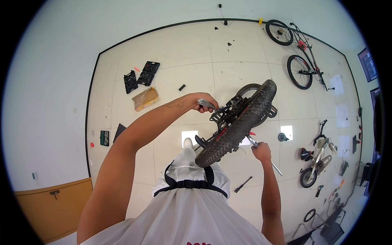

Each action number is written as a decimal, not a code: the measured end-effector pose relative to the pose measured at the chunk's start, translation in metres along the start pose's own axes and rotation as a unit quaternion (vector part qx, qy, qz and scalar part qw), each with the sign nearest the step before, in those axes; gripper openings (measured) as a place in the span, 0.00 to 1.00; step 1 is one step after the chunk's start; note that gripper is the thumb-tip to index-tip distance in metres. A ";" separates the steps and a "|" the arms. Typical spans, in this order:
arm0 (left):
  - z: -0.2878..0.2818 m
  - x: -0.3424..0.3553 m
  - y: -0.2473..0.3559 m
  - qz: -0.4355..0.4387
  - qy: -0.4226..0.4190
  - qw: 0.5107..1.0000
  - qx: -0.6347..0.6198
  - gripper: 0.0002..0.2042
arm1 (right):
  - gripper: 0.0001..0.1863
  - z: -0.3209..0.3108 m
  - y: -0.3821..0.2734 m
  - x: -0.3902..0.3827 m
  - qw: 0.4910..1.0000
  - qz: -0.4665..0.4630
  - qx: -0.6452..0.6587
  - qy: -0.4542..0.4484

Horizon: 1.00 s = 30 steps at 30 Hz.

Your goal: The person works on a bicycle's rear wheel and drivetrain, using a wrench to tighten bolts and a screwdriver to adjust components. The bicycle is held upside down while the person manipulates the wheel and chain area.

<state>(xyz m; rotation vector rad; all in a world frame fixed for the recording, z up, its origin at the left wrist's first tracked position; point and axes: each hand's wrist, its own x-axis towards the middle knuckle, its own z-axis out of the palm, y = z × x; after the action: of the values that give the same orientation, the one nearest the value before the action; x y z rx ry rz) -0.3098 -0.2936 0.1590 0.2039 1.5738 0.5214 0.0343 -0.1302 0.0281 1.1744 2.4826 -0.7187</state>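
I look down at a small bicycle held off the floor in front of me, its knobby black tyre [237,124] running diagonally from lower left to upper right. My left hand [203,102] is closed on a silver crank arm [207,105] beside the black pedal [222,114]. On the near side of the wheel, my right hand [261,152] grips a long silver wrench [263,155] at the wheel's hub. A black saddle [201,142] pokes out under the tyre.
On the tiled floor lie two open black tool cases [141,75], a cardboard box [145,98], a black tool [243,184] and small parts. A full bicycle [300,53] lies at the far right, a partly dismantled small bike [316,157] nearer. A wooden cabinet [53,208] stands lower left.
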 end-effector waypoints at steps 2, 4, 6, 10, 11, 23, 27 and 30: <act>0.000 0.000 -0.003 0.010 0.008 1.000 -0.009 0.12 | 0.15 0.000 -0.001 0.000 1.000 0.001 0.001 0.003; -0.003 0.007 -0.009 0.028 0.015 0.999 -0.024 0.12 | 0.14 -0.002 -0.004 -0.001 1.000 -0.003 0.010 0.006; -0.009 0.016 -0.015 0.017 0.007 0.999 -0.030 0.12 | 0.14 -0.004 -0.008 -0.004 1.000 -0.005 0.015 0.004; -0.010 0.012 -0.005 0.016 -0.017 1.000 -0.011 0.10 | 0.14 -0.003 -0.006 -0.004 1.000 0.006 0.017 0.010; -0.011 0.018 -0.009 0.029 -0.019 0.999 -0.014 0.10 | 0.14 -0.001 -0.005 -0.003 1.000 0.007 0.017 0.012; -0.023 0.002 -0.017 0.120 0.011 0.992 -0.028 0.15 | 0.14 -0.001 -0.001 -0.003 1.000 0.007 0.012 0.015; -0.013 -0.037 -0.028 0.238 0.057 0.961 -0.129 0.22 | 0.16 0.006 0.006 0.002 1.000 -0.001 -0.004 0.003; 0.003 -0.070 -0.042 0.320 0.081 0.914 -0.236 0.24 | 0.15 -0.007 -0.004 -0.005 1.000 0.011 0.002 -0.008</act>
<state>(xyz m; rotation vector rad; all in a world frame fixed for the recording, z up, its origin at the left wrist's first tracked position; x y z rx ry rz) -0.2935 -0.3610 0.2030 0.3123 1.4716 1.4455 0.0334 -0.1314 0.0379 1.1917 2.4532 -0.7254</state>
